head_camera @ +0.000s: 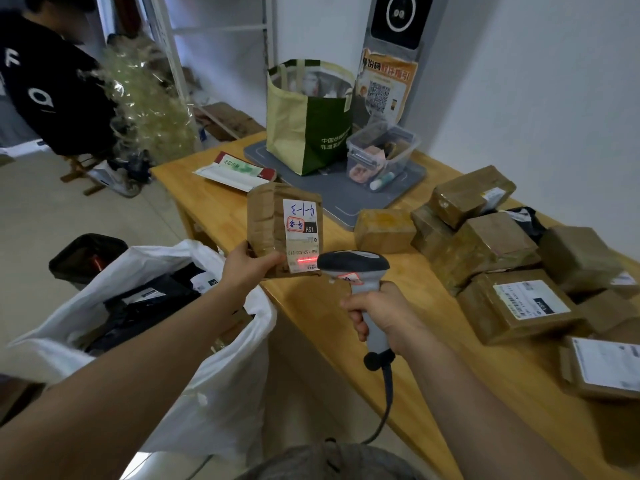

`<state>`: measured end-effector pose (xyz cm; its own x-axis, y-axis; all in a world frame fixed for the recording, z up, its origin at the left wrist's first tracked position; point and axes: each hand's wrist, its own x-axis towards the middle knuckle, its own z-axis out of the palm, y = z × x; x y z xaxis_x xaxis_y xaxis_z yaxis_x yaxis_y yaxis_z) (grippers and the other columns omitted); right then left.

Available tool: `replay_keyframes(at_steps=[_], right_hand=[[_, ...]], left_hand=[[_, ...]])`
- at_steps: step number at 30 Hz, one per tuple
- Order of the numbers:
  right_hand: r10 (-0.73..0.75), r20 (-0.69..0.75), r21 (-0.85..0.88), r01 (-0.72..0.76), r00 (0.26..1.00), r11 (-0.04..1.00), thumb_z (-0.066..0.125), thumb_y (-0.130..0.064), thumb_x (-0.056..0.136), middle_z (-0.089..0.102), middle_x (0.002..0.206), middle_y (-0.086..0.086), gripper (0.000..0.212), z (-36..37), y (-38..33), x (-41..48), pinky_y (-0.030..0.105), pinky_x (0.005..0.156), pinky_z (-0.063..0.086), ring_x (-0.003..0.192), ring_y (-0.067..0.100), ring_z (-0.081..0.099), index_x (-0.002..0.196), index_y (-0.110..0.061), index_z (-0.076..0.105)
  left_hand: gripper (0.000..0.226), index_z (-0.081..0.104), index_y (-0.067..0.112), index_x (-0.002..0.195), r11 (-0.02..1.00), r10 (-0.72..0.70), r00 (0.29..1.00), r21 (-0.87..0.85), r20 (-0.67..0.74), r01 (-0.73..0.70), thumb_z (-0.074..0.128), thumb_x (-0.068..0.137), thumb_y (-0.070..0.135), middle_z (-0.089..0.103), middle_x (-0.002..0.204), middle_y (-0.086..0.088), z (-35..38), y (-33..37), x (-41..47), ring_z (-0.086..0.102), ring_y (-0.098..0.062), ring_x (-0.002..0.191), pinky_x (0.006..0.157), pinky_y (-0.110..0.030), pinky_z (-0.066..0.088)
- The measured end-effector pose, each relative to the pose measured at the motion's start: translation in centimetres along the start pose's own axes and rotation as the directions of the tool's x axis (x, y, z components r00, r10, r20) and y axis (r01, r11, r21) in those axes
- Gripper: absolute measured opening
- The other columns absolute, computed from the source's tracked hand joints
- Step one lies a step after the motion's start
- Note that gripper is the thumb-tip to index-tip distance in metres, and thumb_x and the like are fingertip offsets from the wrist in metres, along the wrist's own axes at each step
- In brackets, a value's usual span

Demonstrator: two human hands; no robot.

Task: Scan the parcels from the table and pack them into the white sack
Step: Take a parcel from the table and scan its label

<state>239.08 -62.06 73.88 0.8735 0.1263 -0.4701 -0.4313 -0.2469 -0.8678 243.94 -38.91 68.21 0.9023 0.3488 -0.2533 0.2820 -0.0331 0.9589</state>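
The left hand (247, 268) grips the upright parcel (273, 220) with curled fingers, seemingly just right of the white sack (214, 393) mouth; the right hand (381, 313) clasps the scanner (353, 263).

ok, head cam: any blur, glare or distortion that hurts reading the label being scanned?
Head view: strong wide-angle bending, the edge of the table curves; the label on the parcel in the left hand is sharp at centre, with the red line from the scanner glowing across its lower end; the stacked parcels go soft toward the right edge; light is dim and even, with no hard shadows.
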Motion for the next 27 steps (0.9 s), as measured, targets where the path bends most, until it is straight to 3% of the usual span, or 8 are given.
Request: replay_keyframes(at_steps=[4, 10, 13, 15, 17, 20, 24, 27], right_hand=[[-0.006, 0.026, 0.000, 0.006, 1.000, 1.000, 0.066, -0.004, 0.082, 0.048, 0.048, 0.003, 0.027, 0.6, -0.2, 0.3, 0.025, 0.042, 0.039, 0.037, 0.014, 0.042, 0.059, -0.009, 0.053], [0.028, 0.056, 0.067, -0.032, 0.998, 0.997, 0.070, -0.005, 0.081, 0.054, 0.052, 0.007, 0.012, 2.1, -0.5, 1.1, 0.024, 0.040, 0.039, 0.037, 0.015, 0.044, 0.074, -0.005, 0.061], [0.047, 0.084, 0.043, -0.051, 0.995, 0.998, 0.070, -0.003, 0.080, 0.055, 0.053, 0.009, 0.011, 3.4, -0.1, 1.9, 0.025, 0.041, 0.039, 0.038, 0.017, 0.044, 0.073, -0.004, 0.060], [0.058, 0.088, 0.003, -0.059, 0.994, 0.998, 0.070, -0.003, 0.080, 0.060, 0.056, 0.010, 0.008, 4.9, 0.4, 2.6, 0.027, 0.044, 0.043, 0.042, 0.018, 0.050, 0.076, -0.004, 0.063], [0.073, 0.090, -0.038, -0.070, 0.993, 0.997, 0.073, -0.006, 0.080, 0.067, 0.067, 0.012, 0.010, 6.7, 0.9, 3.6, 0.032, 0.054, 0.053, 0.055, 0.020, 0.062, 0.084, -0.005, 0.065], [0.188, 0.141, -0.159, -0.165, 0.972, 0.973, 0.080, -0.017, 0.076, 0.070, 0.096, 0.012, 0.028, 9.7, 1.9, 5.3, 0.040, 0.083, 0.055, 0.091, 0.028, 0.067, 0.100, -0.009, 0.067], [0.308, 0.218, -0.205, -0.265, 0.926, 0.942, 0.082, -0.017, 0.072, 0.067, 0.096, 0.007, 0.025, 13.5, 3.4, 6.8, 0.032, 0.075, 0.051, 0.090, 0.024, 0.063, 0.092, -0.015, 0.066], [0.310, 0.151, -0.145, -0.289, 0.939, 0.946, 0.081, -0.014, 0.074, 0.065, 0.102, 0.009, 0.029, 15.7, 4.2, 8.2, 0.038, 0.088, 0.050, 0.100, 0.027, 0.061, 0.096, -0.012, 0.063]], left_hand=[[0.048, 0.056, 0.018, 0.110, 1.000, 0.012, 1.000, -0.014, -0.001, -0.012, 0.081, 0.071, 0.026, 0.066, 0.096, 0.005, -0.6, -0.3, 0.1, 0.068, -0.011, 0.085, 0.059, -0.018, 0.053], [0.063, 0.053, 0.023, 0.126, 0.997, 0.055, 0.988, 0.066, -0.147, -0.046, 0.077, 0.070, 0.039, 0.063, 0.099, 0.010, -4.1, -0.8, -0.2, 0.065, -0.014, 0.094, 0.082, -0.035, 0.056], [0.062, 0.051, 0.029, 0.128, 0.977, 0.144, 0.964, 0.185, -0.225, -0.103, 0.072, 0.072, 0.048, 0.061, 0.096, 0.014, -8.4, -1.7, -0.9, 0.063, -0.006, 0.085, 0.069, -0.026, 0.054], [0.049, 0.056, 0.026, 0.121, 0.955, 0.152, 0.969, 0.282, -0.197, -0.093, 0.072, 0.078, 0.044, 0.066, 0.095, 0.008, -11.6, -2.9, -1.1, 0.066, -0.013, 0.086, 0.070, -0.030, 0.055], [0.049, 0.057, 0.023, 0.122, 0.913, 0.094, 0.982, 0.407, -0.163, -0.020, 0.070, 0.081, 0.045, 0.066, 0.103, -0.002, -14.3, -4.3, -1.2, 0.064, -0.021, 0.093, 0.082, -0.039, 0.054], [0.050, 0.058, 0.025, 0.123, 0.803, 0.017, 0.992, 0.594, -0.123, 0.060, 0.068, 0.080, 0.049, 0.065, 0.110, -0.004, -16.5, -6.4, -1.5, 0.057, -0.012, 0.085, 0.074, -0.026, 0.049], [0.071, 0.048, 0.028, 0.139, 0.691, -0.182, 0.975, 0.689, -0.129, 0.220, 0.070, 0.076, 0.055, 0.062, 0.121, -0.004, -17.7, -8.4, -1.3, 0.059, -0.020, 0.094, 0.066, -0.029, 0.052], [0.079, 0.043, 0.029, 0.143, 0.663, -0.246, 0.965, 0.709, -0.095, 0.239, 0.068, 0.075, 0.059, 0.059, 0.125, -0.002, -18.0, -9.5, -0.5, 0.059, -0.020, 0.101, 0.067, -0.027, 0.049]])
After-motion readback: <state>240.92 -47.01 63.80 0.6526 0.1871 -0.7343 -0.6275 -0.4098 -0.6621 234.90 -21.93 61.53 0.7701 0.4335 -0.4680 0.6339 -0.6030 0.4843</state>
